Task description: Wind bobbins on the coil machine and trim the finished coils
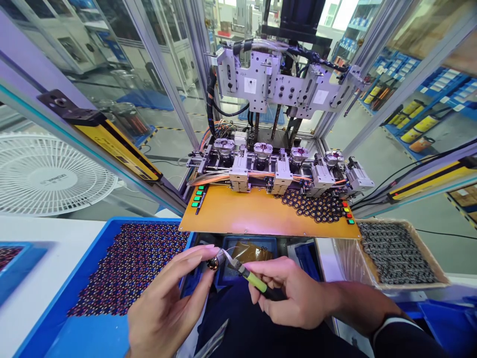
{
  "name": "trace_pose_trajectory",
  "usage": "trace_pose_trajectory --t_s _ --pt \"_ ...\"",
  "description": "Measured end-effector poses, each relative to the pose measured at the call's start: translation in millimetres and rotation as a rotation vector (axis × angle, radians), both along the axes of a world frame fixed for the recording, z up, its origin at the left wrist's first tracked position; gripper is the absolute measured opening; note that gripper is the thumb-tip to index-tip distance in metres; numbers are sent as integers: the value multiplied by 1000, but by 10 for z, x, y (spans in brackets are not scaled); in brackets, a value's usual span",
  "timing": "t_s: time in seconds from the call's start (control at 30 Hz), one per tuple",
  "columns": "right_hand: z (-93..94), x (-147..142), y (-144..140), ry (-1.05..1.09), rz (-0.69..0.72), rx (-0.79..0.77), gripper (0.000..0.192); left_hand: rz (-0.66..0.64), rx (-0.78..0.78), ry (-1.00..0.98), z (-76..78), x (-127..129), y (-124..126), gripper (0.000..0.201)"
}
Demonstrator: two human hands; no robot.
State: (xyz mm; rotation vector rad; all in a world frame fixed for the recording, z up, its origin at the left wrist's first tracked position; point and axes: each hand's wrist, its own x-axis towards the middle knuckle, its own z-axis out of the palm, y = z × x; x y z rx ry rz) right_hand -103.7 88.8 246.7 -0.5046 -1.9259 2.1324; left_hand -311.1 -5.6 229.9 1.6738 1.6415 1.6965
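The left hand (164,308) pinches a small round copper-wound coil part (213,264) between thumb and fingertips, holding it up just below the middle of the view, over a small blue bin with a crumpled amber plastic bag (250,251) in it. The right hand (294,293) is closed around green-handled cutting pliers (249,276), whose steel tips touch the part from its four o'clock side, where a thin wire end seems to stick out. At nine o'clock from the hands lies a large blue plastic tray (93,333) covered with a dense layer of similar dark coil parts, and at three o'clock a brown cardboard box lined with clear film (376,278) holds rows of dark grey pieces. At twelve o'clock, an orange machine table (257,214) carries a heap of coil parts (316,205) at its far right corner, before four metal fixture stations (279,159). Judging by how full the tray is and by the one part under the pliers, much of the stock seems yet unhandled.
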Motion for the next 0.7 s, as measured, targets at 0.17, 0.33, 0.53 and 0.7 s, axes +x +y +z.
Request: trace_pose_trajectory --t_s 0.17,0.33,0.53,0.7 --pt "3 -8 -6 -20 -40 131 27 33 -9 17 -32 -14 -5 45" --pt "-65 27 -4 -86 -134 71 33 40 46 -95 -50 25 12 50" --pt "-212 158 21 -198 -47 -61 36 7 113 -570 0 31 103 57" --pt "-360 222 -2 -257 -17 -77 26 -102 32 -920 -12 -12 150 52"
